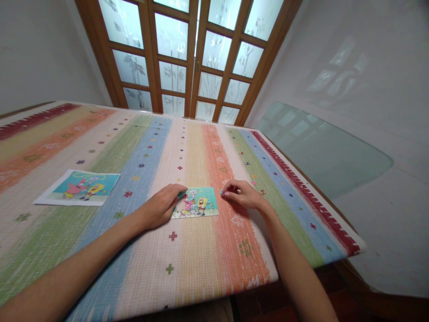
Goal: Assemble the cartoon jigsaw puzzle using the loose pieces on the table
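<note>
A small jigsaw puzzle (pixel 197 205) with cartoon figures on a teal background lies flat on the tablecloth in front of me. My left hand (pixel 164 205) rests along its left edge, fingers curled together and fingertips on the upper left corner, covering part of that side. Just right of the puzzle, my right hand (pixel 240 194) is raised slightly, thumb and fingers pinched on a tiny teal puzzle piece (pixel 221 193). Most of that piece is hidden by the fingertips. On the left lies a printed picture sheet (pixel 80 187) with the same cartoon figures.
A striped, patterned tablecloth (pixel 197 259) covers the table, whose front edge is close to me. Beyond its far edge stand wooden doors (pixel 194 67) with frosted panes. A pale glass panel (pixel 321 138) is by the white wall at right.
</note>
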`<move>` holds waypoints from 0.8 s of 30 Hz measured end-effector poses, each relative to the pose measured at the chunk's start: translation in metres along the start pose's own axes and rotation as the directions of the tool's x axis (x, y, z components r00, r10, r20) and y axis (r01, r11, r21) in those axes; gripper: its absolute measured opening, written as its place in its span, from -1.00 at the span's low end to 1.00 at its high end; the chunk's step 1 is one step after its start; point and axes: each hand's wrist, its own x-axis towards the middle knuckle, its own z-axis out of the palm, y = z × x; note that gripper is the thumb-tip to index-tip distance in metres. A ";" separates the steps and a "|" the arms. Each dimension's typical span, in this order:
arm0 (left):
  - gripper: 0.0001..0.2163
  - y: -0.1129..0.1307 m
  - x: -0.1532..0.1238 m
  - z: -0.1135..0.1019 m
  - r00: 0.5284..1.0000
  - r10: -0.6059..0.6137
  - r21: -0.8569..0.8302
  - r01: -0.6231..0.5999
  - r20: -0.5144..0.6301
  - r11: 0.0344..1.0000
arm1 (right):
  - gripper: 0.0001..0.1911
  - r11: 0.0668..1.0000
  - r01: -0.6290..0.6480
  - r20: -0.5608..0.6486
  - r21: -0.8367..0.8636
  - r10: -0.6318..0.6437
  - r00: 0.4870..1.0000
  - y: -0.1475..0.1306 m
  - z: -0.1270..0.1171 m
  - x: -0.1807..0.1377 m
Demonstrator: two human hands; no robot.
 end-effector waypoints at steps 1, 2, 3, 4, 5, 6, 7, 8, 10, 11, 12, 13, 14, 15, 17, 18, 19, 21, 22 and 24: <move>-0.74 0.000 0.000 0.000 1.000 -0.005 0.001 0.005 0.001 1.000 | -0.94 0.999 0.035 -0.005 0.016 -0.035 0.999 -0.005 0.008 0.003; -0.74 0.000 0.000 0.000 1.000 -0.010 0.004 0.010 0.003 1.000 | -0.93 0.998 0.062 -0.013 0.033 -0.062 0.998 -0.010 0.016 0.006; -0.74 0.000 0.000 0.000 1.000 -0.013 0.007 0.013 0.005 1.000 | -0.93 0.995 0.092 -0.019 0.040 -0.092 0.996 -0.015 0.025 0.009; -0.74 0.001 0.000 0.000 1.000 -0.016 0.010 0.016 0.008 1.000 | -0.92 0.991 0.130 -0.023 0.035 -0.130 0.991 -0.019 0.033 0.011; -0.74 0.001 0.000 0.000 1.000 -0.018 0.012 0.018 0.010 1.000 | -0.90 0.985 0.174 -0.003 0.021 -0.174 0.985 -0.023 0.040 0.013; -0.74 0.001 0.000 0.000 1.000 -0.019 0.013 0.018 0.010 1.000 | -0.87 0.976 0.218 0.024 0.009 -0.218 0.976 -0.027 0.045 0.014; -0.74 0.002 0.000 0.000 1.000 -0.017 0.012 0.017 0.010 1.000 | -0.85 0.967 0.256 0.039 -0.003 -0.256 0.966 -0.030 0.048 0.015; -0.74 0.002 0.000 0.000 1.000 -0.017 0.011 0.017 0.011 1.000 | -0.84 0.959 0.282 0.039 -0.015 -0.282 0.959 -0.032 0.050 0.015; -0.75 0.003 0.001 0.000 1.000 -0.013 0.008 0.013 0.015 1.000 | -0.84 0.951 0.307 0.007 -0.046 -0.307 0.952 -0.035 0.050 0.013; -0.75 0.003 0.001 -0.001 1.000 -0.010 0.006 0.010 0.015 1.000 | -0.85 0.948 0.310 -0.006 -0.066 -0.311 0.950 -0.035 0.049 0.011; -0.75 0.004 0.001 -0.001 1.000 -0.008 0.004 0.008 0.013 1.000 | -0.86 0.946 0.313 -0.008 -0.088 -0.315 0.949 -0.035 0.048 0.010; -0.75 0.004 0.001 -0.001 1.000 -0.007 0.001 0.007 0.009 1.000 | -0.87 0.942 0.317 -0.002 -0.109 -0.319 0.948 -0.034 0.047 0.009; -0.74 0.004 0.001 0.000 1.000 -0.006 -0.003 0.006 0.004 1.000 | -0.88 0.938 0.322 0.010 -0.128 -0.324 0.946 -0.034 0.047 0.008; -0.74 0.004 0.001 0.000 1.000 -0.005 -0.005 0.005 0.001 1.000 | -0.89 0.934 0.327 0.022 -0.144 -0.328 0.945 -0.033 0.047 0.007; -0.74 0.003 0.001 0.000 1.000 -0.009 -0.006 0.009 0.001 1.000 | -0.89 0.926 0.338 0.026 -0.167 -0.338 0.941 -0.034 0.049 0.007; -0.74 0.003 0.001 0.000 1.000 -0.012 -0.006 0.012 0.002 1.000 | -0.88 0.923 0.342 0.018 -0.176 -0.344 0.939 -0.034 0.050 0.007; -0.74 0.002 0.000 0.001 1.000 -0.017 -0.007 0.017 0.002 1.000 | -0.87 0.921 0.345 0.011 -0.184 -0.349 0.937 -0.035 0.052 0.007; -0.74 0.000 0.000 0.001 0.999 -0.035 -0.015 0.035 -0.002 0.999 | -0.86 0.917 0.350 0.008 -0.192 -0.356 0.935 -0.036 0.055 0.006; -0.74 -0.001 0.000 0.001 0.999 -0.047 -0.023 0.047 -0.003 0.999 | -0.85 0.915 0.354 0.009 -0.194 -0.359 0.933 -0.036 0.056 0.006; -0.74 -0.003 -0.001 0.000 0.997 -0.071 -0.041 0.071 -0.003 0.997 | -0.84 0.911 0.362 0.013 -0.199 -0.367 0.930 -0.037 0.057 0.006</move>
